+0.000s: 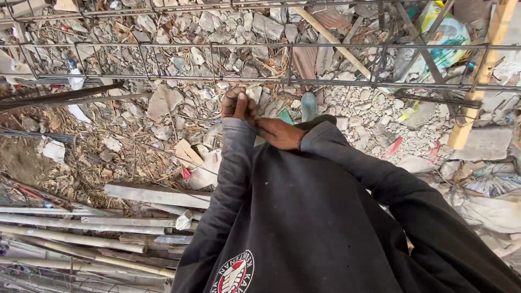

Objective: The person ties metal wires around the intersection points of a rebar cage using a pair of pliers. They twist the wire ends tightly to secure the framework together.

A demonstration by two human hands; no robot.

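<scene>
My left hand (237, 103) is curled into a fist just below a long horizontal steel bar of a rebar cage (163, 79), close to the bar. Nothing shows inside the fist. My right hand (279, 133) reaches across my chest, and its fingertips are pinched on the cuff of my left sleeve (239, 126) at the wrist. Both arms are in dark grey sleeves. The cage spans the whole width of the view, with thin upright ties between its parallel bars.
Broken stone and dry debris (179, 32) cover the ground under the cage. Grey planks (157, 194) and long pipes (70, 237) lie at lower left. A yellow wooden batten (477, 81) leans at right, with a printed plastic sack (445, 38) behind it.
</scene>
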